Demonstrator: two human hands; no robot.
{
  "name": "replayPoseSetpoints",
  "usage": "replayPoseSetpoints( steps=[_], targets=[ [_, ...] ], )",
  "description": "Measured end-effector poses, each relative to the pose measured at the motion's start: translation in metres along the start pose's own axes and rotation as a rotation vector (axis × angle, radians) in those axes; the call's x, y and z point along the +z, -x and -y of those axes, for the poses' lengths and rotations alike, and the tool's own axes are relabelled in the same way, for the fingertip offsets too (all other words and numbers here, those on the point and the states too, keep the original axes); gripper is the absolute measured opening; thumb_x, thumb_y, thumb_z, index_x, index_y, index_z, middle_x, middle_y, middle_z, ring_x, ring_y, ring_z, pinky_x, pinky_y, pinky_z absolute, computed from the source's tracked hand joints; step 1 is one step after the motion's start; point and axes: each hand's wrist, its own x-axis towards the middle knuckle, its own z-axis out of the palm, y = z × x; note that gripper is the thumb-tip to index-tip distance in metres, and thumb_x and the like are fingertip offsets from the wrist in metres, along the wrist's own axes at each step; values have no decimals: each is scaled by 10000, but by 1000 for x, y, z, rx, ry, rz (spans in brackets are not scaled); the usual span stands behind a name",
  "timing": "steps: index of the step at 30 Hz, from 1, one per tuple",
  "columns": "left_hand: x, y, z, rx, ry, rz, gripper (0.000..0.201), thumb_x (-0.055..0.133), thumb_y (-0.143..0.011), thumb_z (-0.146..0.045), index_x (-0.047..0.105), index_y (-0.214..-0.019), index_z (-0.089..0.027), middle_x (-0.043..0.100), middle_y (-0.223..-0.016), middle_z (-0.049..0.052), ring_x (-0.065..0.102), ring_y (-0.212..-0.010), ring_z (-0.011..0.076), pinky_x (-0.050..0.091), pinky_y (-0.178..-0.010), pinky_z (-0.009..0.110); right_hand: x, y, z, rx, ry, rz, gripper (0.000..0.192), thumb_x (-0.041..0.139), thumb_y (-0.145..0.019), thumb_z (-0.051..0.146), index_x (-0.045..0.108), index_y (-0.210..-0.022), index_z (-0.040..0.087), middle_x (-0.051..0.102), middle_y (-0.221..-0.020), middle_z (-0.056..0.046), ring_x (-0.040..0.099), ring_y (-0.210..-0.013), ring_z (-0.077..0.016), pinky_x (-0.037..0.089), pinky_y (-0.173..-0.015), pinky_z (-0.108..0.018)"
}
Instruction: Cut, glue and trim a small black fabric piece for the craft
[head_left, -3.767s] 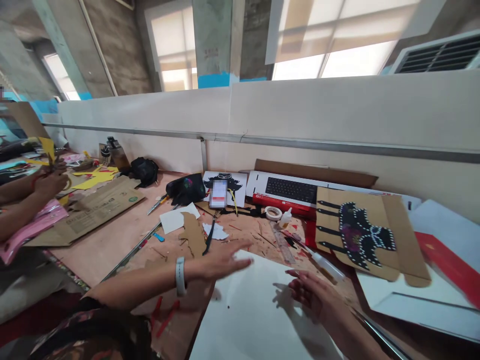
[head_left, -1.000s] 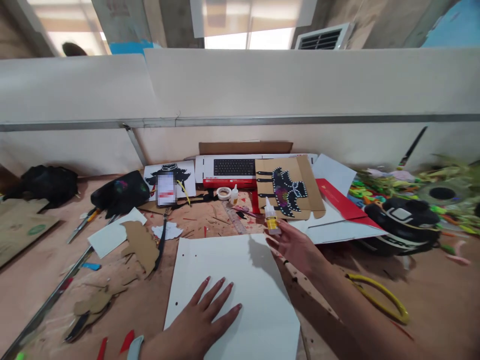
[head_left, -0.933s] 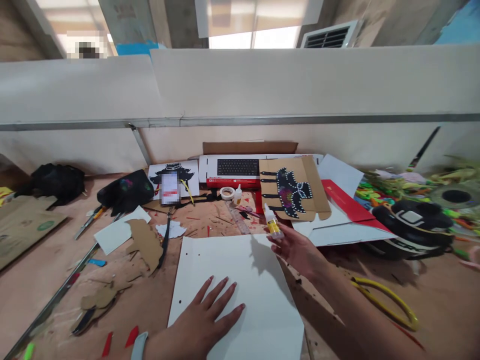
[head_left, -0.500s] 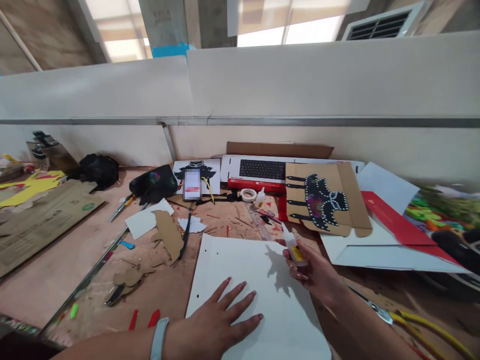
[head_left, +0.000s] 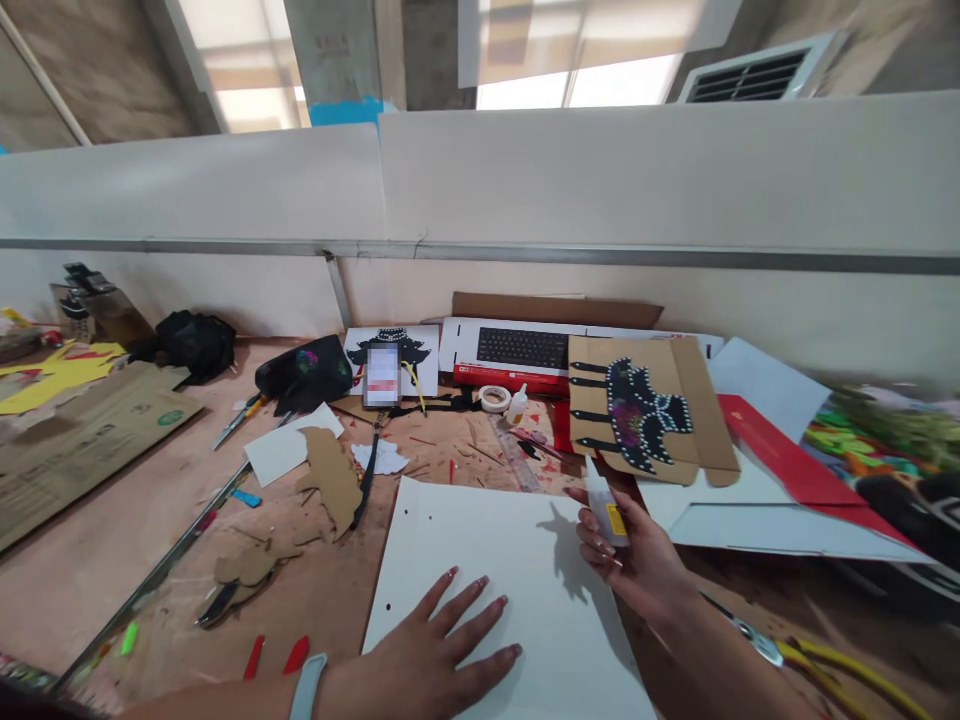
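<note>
My left hand (head_left: 442,650) lies flat with spread fingers on a large white board (head_left: 480,540) that has a few small dark dots near its left edge. In my right hand (head_left: 637,560) is a small clear glue bottle (head_left: 606,508) with a yellow label, its pointed nozzle tilted up to the left. That hand hovers over the board's right side and throws a shadow on it. Behind it, a black cutout edged with white beads (head_left: 641,415) rests on a piece of brown cardboard (head_left: 682,365).
Yellow-handled pliers (head_left: 795,655) lie at the right. A second glue bottle (head_left: 517,405), a tape roll (head_left: 494,399), a ruler (head_left: 517,458) and a propped phone (head_left: 382,375) stand or lie behind the board. Cardboard scraps (head_left: 330,485) and scissors (head_left: 238,422) are on the left.
The glue bottle in my right hand has moved slightly right and its nozzle stands more upright. My left hand stays flat on the board. The view has shifted a little.
</note>
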Motion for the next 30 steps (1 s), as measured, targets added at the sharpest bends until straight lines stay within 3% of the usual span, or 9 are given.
replayPoseSetpoints(
  steps=[4,8,12,17,23,30],
  targets=[
    [12,-1,-1,18,-108,-56,621,428,-972,-321,173,-1529,-221,268,-1566,135,282,-1417,357,211,-1143,553,-1,-1,-1,25,36,31,281,621,-791,398,668,-856,129,511,-520,24,341,-349,-40,252,-334,-164],
    [21,-5,-4,17,-209,-130,622,520,-936,-316,272,-1500,-234,392,-1509,130,354,-1374,350,133,-1153,576,0,2,-2,-62,162,14,288,676,-741,443,608,-815,173,543,-511,40,318,-336,-23,214,-348,-148],
    [29,-7,-5,10,-267,-210,577,505,-941,-357,325,-1478,-244,396,-1506,119,320,-1386,342,55,-1159,581,6,8,-12,-88,329,-71,324,772,-654,412,594,-811,192,627,-605,21,416,-400,-36,230,-371,-140],
    [32,-6,-5,17,-279,-259,577,524,-931,-330,340,-1471,-249,402,-1504,115,307,-1391,348,4,-1158,582,11,12,-28,-24,389,-49,348,809,-616,434,596,-708,175,547,-536,53,401,-394,-39,229,-371,-158],
    [22,-4,-5,4,-128,-94,732,596,-890,-287,221,-1518,-244,297,-1560,124,262,-1424,344,86,-1167,556,10,11,-30,-23,439,-12,381,829,-602,412,615,-803,170,521,-553,72,389,-429,-35,242,-404,-152],
    [-1,-8,-5,-29,169,152,934,650,-827,-355,61,-1541,-234,211,-1573,169,198,-1434,417,214,-1108,641,17,13,-33,-38,498,-29,458,855,-588,405,611,-902,177,508,-565,83,394,-462,-36,292,-440,-136]
  ],
)
